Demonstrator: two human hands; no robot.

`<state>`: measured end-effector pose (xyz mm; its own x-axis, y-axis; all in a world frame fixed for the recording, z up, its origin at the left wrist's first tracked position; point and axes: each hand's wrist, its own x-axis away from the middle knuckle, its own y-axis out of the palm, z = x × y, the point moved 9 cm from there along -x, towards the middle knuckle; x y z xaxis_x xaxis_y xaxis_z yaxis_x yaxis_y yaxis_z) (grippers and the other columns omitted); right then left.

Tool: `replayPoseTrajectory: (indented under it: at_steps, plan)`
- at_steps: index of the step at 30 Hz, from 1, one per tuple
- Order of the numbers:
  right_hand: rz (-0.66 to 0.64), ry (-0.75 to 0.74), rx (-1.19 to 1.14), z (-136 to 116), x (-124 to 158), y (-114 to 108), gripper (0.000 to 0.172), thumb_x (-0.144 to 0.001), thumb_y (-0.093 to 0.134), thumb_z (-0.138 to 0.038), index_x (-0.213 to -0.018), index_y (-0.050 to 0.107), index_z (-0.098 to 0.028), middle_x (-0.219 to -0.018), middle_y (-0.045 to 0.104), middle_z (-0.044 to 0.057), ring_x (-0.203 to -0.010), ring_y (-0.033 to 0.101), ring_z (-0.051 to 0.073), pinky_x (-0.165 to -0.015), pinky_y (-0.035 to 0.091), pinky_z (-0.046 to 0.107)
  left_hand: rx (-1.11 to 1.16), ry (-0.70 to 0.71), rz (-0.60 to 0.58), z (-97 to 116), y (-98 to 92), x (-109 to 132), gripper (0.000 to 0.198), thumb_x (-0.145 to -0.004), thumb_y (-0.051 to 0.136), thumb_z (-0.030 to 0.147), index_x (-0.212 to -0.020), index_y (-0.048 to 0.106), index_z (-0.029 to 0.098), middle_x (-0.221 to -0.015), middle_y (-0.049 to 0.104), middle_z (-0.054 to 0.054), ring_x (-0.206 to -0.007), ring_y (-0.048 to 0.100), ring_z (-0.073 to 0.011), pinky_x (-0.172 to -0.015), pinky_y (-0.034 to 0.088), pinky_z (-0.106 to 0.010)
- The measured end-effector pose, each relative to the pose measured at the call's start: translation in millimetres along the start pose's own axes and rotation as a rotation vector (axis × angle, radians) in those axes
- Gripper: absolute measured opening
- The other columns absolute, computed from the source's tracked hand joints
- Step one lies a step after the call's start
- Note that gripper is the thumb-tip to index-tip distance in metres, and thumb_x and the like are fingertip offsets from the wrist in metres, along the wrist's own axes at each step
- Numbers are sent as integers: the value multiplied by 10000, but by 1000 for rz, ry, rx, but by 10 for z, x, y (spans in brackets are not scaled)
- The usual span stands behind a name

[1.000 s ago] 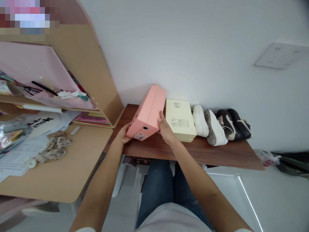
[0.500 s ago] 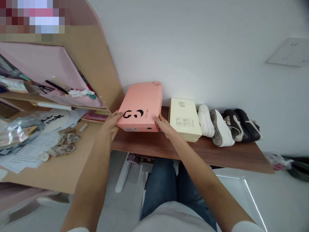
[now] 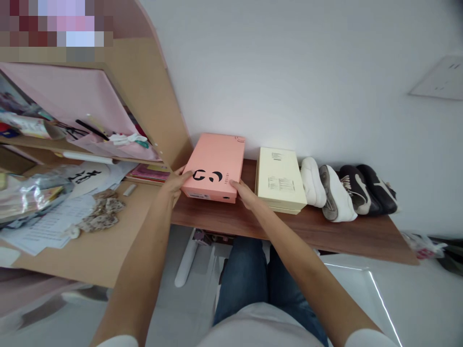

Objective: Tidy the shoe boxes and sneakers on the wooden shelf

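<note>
Box (image 3: 219,156), pink, is grasped at its near corners by the left hand (image 3: 175,185) and the right hand (image 3: 244,193), at the left end of the wooden tabletop (image 3: 296,229), left of the cream box (image 3: 280,171).

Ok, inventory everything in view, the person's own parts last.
Long wooden bench: 1, brown, centre
Black-printed cardboard box: 1, pink, bench's left end
Lidded cardboard box: 1, cream, bench's middle
Rounded shoes: 2, white, right of the cream box
Two-tone shoes: 2, black and off-white, bench's right end
Shelved desk: 1, tan, left
Printed paper sheets: several, white, desktop
Crumpled plastic bags: at least 2, clear, desktop and far right
Ruffled fabric: count unclear, brown, desktop
Shelf items: uncountable, mixed, upper left
Cylindrical roll: 1, white, lower left of centre
Socket plate: 1, white, upper right
Left hand: 1, bare, gripping the pink box
Right hand: 1, bare, gripping the same box
Denim-clad legs: 2, blue, bottom centre
</note>
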<state>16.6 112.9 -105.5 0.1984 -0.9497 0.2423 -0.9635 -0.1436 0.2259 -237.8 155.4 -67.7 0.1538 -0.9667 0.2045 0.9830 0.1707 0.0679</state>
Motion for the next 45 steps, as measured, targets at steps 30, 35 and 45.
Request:
replayPoseTrajectory:
  at_steps: [30,35,45]
  plan:
    - [119,-28,156,-167,101,-77,552,-795,660,-492,-1273,581,-229,-1356,608,99,-1328,504,286,-1167,312,500,-170,82,242,51,-250,-108,485,-712,753,192,-1186,652,166,-1184,697,-131,-1099,660,-238,-905,544,-310]
    - [39,-232,153,-839,381,-167,516,-787,700,-466,-1259,617,-275,-1404,571,51,-1410,401,298,-1201,239,534,-197,394,308,604,50,154,477,-768,701,235,-1238,626,213,-1360,603,-88,-1306,518,-272,-1107,408,-392]
    - [418,-252,406,-1211,797,-1772,712,-770,688,-568,-1385,527,-247,-1519,440,83,-1424,371,323,-1176,285,529,-238,379,-332,301,1943,806,561,-860,614,362,-1400,505,258,-1477,498,-88,-1383,430,-262,-1150,323,-432]
